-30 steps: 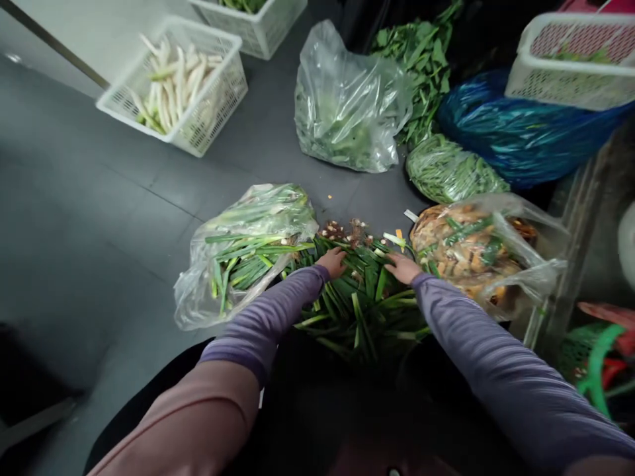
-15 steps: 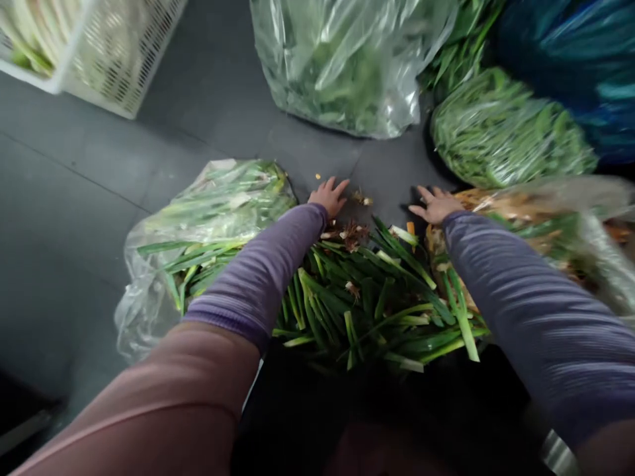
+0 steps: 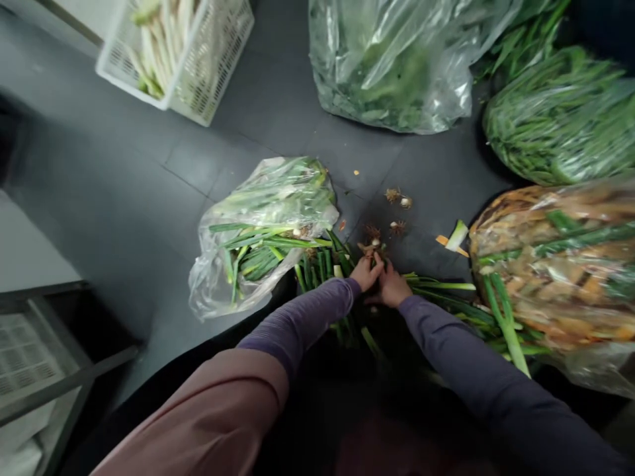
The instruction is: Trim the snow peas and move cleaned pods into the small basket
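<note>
The dark grey tiled floor [image 3: 124,165] carried everything in the head view. Near its top left edge stood a white plastic basket [image 3: 218,59] of white radishes [image 3: 159,46], and a clear bag of leafy greens [image 3: 397,66] lay at the top. Down the right side lay a bag of green beans [image 3: 560,116] and, below it, a bag of brownish scraps and green stalks [image 3: 550,264]. The left hand [image 3: 366,273] and right hand [image 3: 391,285] almost met, low in the middle of the view, fingers curled closed on the root ends of spring onions [image 3: 322,271]; which stalks each hand gripped was hidden. The onions spread beneath and beside both hands, just right of a clear bag of cut onions [image 3: 262,231]. Loose root tufts [image 3: 397,195] lay on the floor just above the hands.
</note>
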{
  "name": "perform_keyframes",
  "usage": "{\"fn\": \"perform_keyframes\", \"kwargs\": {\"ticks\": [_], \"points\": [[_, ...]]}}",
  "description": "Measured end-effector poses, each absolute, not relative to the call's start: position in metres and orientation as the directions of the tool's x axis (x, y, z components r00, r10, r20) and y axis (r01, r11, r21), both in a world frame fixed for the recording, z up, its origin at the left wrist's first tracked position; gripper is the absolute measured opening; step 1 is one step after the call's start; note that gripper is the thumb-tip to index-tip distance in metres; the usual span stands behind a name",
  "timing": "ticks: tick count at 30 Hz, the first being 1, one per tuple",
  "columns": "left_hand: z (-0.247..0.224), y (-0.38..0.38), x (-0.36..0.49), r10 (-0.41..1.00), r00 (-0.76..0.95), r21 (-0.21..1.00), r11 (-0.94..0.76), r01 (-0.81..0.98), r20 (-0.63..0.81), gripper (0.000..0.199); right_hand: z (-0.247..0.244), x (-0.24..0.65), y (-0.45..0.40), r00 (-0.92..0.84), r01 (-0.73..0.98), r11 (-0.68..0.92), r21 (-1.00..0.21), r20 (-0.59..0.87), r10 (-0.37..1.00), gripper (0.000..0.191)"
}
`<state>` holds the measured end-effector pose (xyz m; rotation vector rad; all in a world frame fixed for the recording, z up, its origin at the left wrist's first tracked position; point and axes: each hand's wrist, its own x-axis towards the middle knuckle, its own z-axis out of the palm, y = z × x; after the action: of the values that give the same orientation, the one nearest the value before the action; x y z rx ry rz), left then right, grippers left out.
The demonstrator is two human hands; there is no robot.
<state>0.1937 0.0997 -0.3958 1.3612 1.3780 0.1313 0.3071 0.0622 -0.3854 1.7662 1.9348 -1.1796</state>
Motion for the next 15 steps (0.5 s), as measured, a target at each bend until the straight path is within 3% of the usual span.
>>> {"fn": "perform_keyframes", "kwargs": {"ticks": [3, 5, 7, 10, 12, 14, 15], "points": [[-0.399, 0.099, 0.202, 0.641, 0.267, 0.661, 0.515, 0.545, -0.720, 0.060, -0.386, 0.290, 0.069, -0.101, 0.970, -0.090, -0.228, -0.706, 0.701, 0.113], [-0.395, 0.103, 0.201, 0.558, 0.297, 0.613, 0.547, 0.571, -0.775, 0.071, -0.388, 0.286, 0.076, -0.033, 0.977, -0.130, -0.170, -0.719, 0.694, 0.100], [-0.382, 0.109, 0.189, 0.512, 0.392, 0.625, 0.439, 0.646, -0.764, 0.077, -0.391, 0.284, 0.083, -0.010, 0.973, -0.166, -0.161, -0.748, 0.663, 0.084], [-0.345, 0.130, 0.143, 0.593, 0.508, 0.650, 0.034, 0.759, -0.625, 0.068, -0.391, 0.289, 0.090, -0.026, 0.970, -0.176, -0.170, -0.787, 0.617, 0.072], [-0.317, 0.154, 0.094, 0.767, 0.449, 0.484, -0.209, 0.850, -0.458, 0.057, -0.389, 0.295, 0.092, -0.061, 0.971, -0.147, -0.191, -0.783, 0.619, 0.068], [-0.293, 0.183, 0.040, 0.894, 0.289, 0.210, -0.226, 0.951, -0.343, 0.055, -0.383, 0.304, 0.094, -0.099, 0.971, -0.107, -0.215, -0.763, 0.638, 0.062], [-0.285, 0.198, 0.016, 0.911, 0.206, 0.099, -0.182, 0.978, -0.357, 0.054, -0.378, 0.308, 0.094, -0.111, 0.971, -0.091, -0.222, -0.751, 0.651, 0.058]]}}
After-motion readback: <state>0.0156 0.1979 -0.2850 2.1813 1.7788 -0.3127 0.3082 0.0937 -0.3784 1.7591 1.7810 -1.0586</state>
